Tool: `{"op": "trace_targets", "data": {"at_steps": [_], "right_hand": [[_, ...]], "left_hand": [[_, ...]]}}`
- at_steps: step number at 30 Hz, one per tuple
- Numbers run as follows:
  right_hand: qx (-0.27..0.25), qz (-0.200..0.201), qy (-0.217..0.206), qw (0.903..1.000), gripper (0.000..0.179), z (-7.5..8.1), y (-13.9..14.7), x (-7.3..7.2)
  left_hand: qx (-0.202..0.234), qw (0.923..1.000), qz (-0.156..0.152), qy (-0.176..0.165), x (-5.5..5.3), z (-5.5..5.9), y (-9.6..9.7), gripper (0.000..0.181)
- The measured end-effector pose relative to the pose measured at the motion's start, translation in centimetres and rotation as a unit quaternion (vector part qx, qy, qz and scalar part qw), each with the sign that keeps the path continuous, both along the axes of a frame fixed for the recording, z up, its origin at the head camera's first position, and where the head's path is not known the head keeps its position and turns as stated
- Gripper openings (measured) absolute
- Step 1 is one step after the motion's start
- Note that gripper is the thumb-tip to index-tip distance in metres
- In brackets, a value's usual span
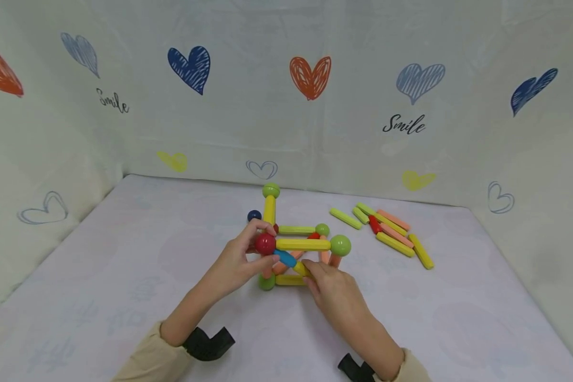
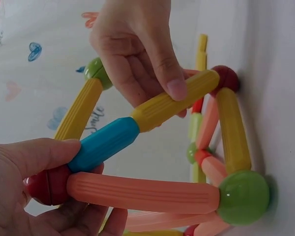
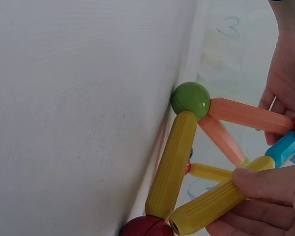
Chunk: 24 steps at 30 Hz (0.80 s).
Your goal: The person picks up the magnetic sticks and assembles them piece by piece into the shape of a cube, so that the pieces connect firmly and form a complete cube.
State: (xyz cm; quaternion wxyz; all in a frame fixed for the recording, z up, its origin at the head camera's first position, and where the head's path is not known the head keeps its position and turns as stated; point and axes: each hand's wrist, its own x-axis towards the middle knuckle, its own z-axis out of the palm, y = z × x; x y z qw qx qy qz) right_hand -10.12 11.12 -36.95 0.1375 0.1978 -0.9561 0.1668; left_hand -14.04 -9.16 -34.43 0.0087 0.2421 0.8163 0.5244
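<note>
My left hand (image 1: 239, 259) grips a red ball (image 1: 265, 243) at an upper corner of a frame of rods and balls, its thumb touching a short blue rod (image 2: 104, 143). With thumb and fingers, my right hand (image 1: 340, 297) pinches a yellow rod (image 2: 174, 101) that meets the blue one end to end. This line slants down from the held ball to a lower red ball (image 3: 146, 227); whether it touches that ball I cannot tell. A salmon rod (image 2: 142, 192) runs from the held ball to a green ball (image 2: 243, 197) on the table.
Loose yellow, green, salmon and red rods (image 1: 395, 245) lie to the right behind the frame. A yellow rod (image 1: 269, 209) topped by a green ball (image 1: 270, 190) stands at the frame's back left, near a dark blue ball (image 1: 254, 215). A heart-printed sheet (image 1: 353, 132) hangs behind the table.
</note>
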Motion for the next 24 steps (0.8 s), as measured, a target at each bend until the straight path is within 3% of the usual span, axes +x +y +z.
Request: {"op": "trace_targets", "data": {"at_steps": [24], "right_hand": [[-0.02, -0.009, 0.029, 0.9993, 0.032, -0.86, -0.16, -0.29]], "left_hand": [[-0.007, 0.9999, 0.007, 0.0, 0.4, 0.43, 0.16, 0.041]]}}
